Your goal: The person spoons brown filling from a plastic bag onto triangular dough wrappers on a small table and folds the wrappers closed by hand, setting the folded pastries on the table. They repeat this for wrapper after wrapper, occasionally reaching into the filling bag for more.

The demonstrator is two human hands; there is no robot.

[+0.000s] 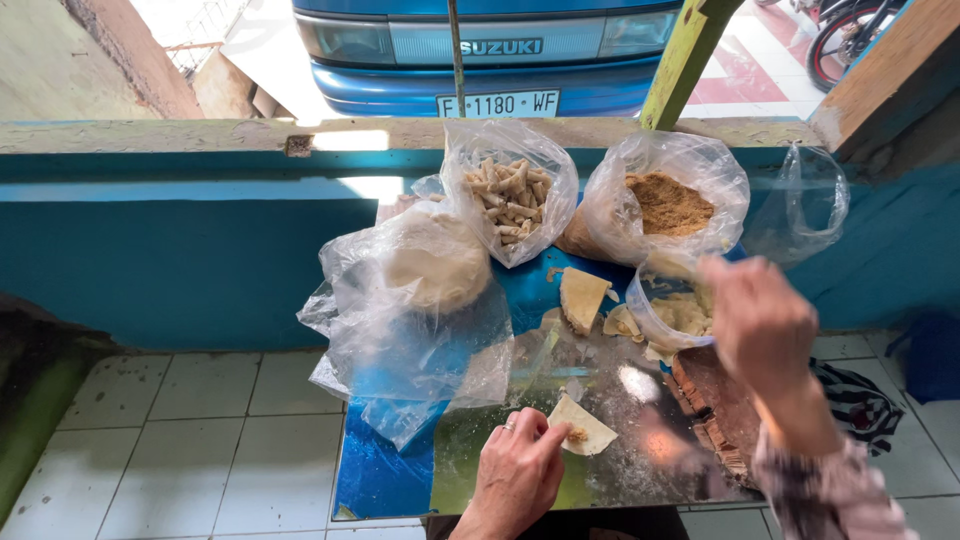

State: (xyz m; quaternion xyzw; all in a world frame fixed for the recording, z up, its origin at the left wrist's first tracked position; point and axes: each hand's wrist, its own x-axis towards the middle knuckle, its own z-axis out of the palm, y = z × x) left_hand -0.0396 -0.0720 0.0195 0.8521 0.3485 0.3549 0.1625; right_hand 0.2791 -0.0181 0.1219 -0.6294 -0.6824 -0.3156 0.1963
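Note:
My left hand (518,468) rests on the shiny work surface (620,470) and pinches a thin triangular pastry sheet (585,428) with a bit of brown filling on it. My right hand (757,322) is raised and blurred over a small clear bag of pastry scraps (680,315); I cannot tell whether it holds anything. Behind stand a bag of brown filling (668,205) and a bag of rolled pastry sticks (512,198). A bag with a stack of round pale sheets (435,262) lies at the left. Loose pastry pieces (582,297) lie on the blue plastic.
The small table (375,480) is covered in blue plastic and stands on white tiles against a low blue wall (180,250). An empty clear bag (805,205) hangs at the right. A wooden block (715,405) and striped cloth (860,400) lie by my right arm. A blue car (480,50) is parked beyond.

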